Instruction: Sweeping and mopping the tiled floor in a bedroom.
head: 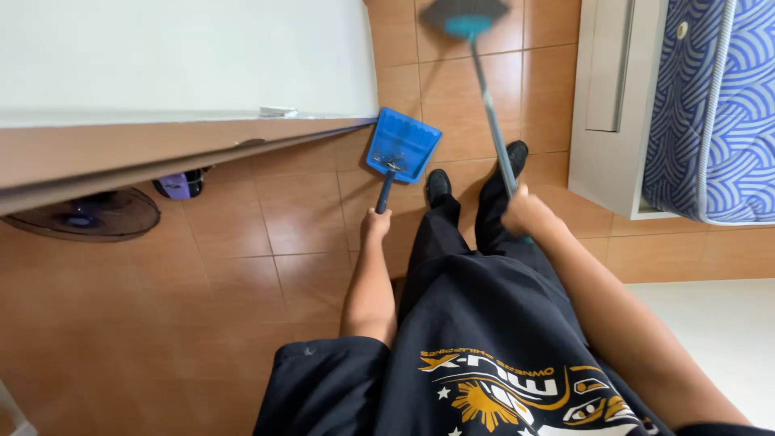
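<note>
My left hand (375, 223) grips the dark handle of a blue dustpan (404, 141), which rests on the orange tiled floor (242, 266) just in front of my black shoes (437, 184). Some dark debris lies inside the pan. A long grey broom stick (492, 121) is held in my right hand (525, 211). It runs forward to the teal and dark broom head (464, 18) on the tiles at the top of the view. I am standing in black trousers and a black printed shirt.
A white-topped piece of furniture with a brown edge (178, 56) fills the upper left. Beneath it are a dark fan (89, 216) and a small purple object (179, 186). At right stand a white frame (613, 105) and a blue patterned mattress (710, 105).
</note>
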